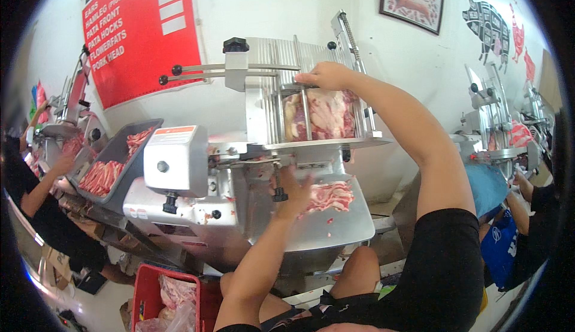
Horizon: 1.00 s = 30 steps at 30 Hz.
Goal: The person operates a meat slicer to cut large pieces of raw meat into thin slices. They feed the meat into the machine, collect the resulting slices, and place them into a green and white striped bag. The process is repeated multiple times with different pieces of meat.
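Observation:
A metal meat slicer (175,158) stands before me, with a large slab of pale and red meat (320,113) under the bars of its carriage (257,110). My right hand (328,76) is closed on the press handle at the top of the carriage, above the slab. My left hand (290,191) is lower, slightly blurred, beside a black knob (279,194) below the blade housing, its fingers apart. Just right of it, sliced meat (329,196) lies piled on the steel receiving tray (323,236).
At left, a co-worker (42,212) works at another slicer beside a grey tub (136,164) of sliced meat. At right are more slicers (491,122) and another person (506,230). A red crate (141,290) with bagged meat sits low in front. A red board (144,50) hangs on the wall.

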Available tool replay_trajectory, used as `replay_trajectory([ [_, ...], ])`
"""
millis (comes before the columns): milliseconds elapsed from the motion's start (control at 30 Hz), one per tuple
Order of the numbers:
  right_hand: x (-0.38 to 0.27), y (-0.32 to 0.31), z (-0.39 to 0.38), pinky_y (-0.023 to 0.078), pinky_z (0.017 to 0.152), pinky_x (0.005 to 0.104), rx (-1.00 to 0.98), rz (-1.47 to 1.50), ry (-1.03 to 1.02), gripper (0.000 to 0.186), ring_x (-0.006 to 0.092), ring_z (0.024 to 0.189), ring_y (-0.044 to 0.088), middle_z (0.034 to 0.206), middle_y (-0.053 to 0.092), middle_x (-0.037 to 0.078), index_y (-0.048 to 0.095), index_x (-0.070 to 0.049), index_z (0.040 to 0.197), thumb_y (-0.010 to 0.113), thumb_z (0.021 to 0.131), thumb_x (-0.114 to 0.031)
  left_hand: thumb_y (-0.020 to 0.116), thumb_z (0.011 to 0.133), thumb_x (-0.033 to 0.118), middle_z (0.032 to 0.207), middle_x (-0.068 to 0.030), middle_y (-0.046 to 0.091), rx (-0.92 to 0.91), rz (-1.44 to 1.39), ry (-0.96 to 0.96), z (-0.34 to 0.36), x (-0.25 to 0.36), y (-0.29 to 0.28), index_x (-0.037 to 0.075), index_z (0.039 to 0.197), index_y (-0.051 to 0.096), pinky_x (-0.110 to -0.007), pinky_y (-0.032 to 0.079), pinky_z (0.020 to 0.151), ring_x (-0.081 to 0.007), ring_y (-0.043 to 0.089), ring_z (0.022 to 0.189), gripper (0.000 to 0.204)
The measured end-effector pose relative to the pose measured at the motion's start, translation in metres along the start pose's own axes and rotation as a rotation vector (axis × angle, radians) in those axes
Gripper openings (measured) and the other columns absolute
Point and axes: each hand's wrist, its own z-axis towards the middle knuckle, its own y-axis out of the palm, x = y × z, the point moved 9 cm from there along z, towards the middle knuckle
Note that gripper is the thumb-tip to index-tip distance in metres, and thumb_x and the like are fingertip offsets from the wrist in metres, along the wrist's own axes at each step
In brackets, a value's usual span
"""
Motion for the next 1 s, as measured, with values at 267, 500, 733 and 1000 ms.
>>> replay_trajectory([
  [267, -0.006, 0.005, 0.003, 0.050, 0.090, 0.0488, 0.026, -0.025, 0.001, 0.103, 0.0444, 0.098, 0.066, 0.100, 0.069, 0.031, 0.074, 0.007, 0.098, 0.034, 0.087, -0.087, 0.054, 0.102, 0.047, 0.108, -0.0151, 0.063, 0.045, -2.082, -0.672, 0.041, -0.041, 0.010, 0.002, 0.114, 0.061, -0.044, 0.055, 0.093, -0.0302, 0.061, 0.104, 0.046],
  [500, -0.124, 0.027, 0.067, 0.050, 0.089, 0.0499, 0.102, -0.015, -0.114, 0.109, 0.0448, 0.098, 0.067, 0.097, 0.070, 0.031, 0.074, 0.008, 0.090, 0.030, 0.084, -0.091, 0.059, 0.099, 0.049, 0.076, -0.0025, 0.062, -0.136, -1.990, -0.815, 0.027, -0.051, 0.007, 0.009, 0.104, 0.064, -0.024, 0.048, 0.049, -0.0134, 0.058, 0.061, 0.040],
  [733, -0.189, 0.043, 0.109, 0.048, 0.096, 0.0486, 0.057, 0.061, -0.216, 0.114, 0.0456, 0.108, 0.064, 0.111, 0.067, 0.034, 0.072, 0.010, 0.105, 0.033, 0.080, -0.094, 0.059, 0.094, 0.013, 0.090, -0.0032, 0.069, -0.080, -1.778, -0.884, -0.019, -0.072, 0.002, 0.008, 0.113, 0.068, -0.023, 0.046, 0.050, -0.0124, 0.061, 0.070, 0.022],
  [1000, -0.172, 0.037, 0.101, 0.044, 0.104, 0.0477, 0.011, 0.143, -0.270, 0.117, 0.0458, 0.117, 0.061, 0.123, 0.062, 0.036, 0.069, 0.014, 0.111, 0.035, 0.079, -0.094, 0.063, 0.094, 0.020, 0.114, -0.0155, 0.066, -0.483, -0.465, 0.018, -0.009, 0.064, -0.024, 0.003, 0.130, 0.059, -0.036, 0.052, 0.077, -0.0251, 0.065, 0.096, 0.040],
])
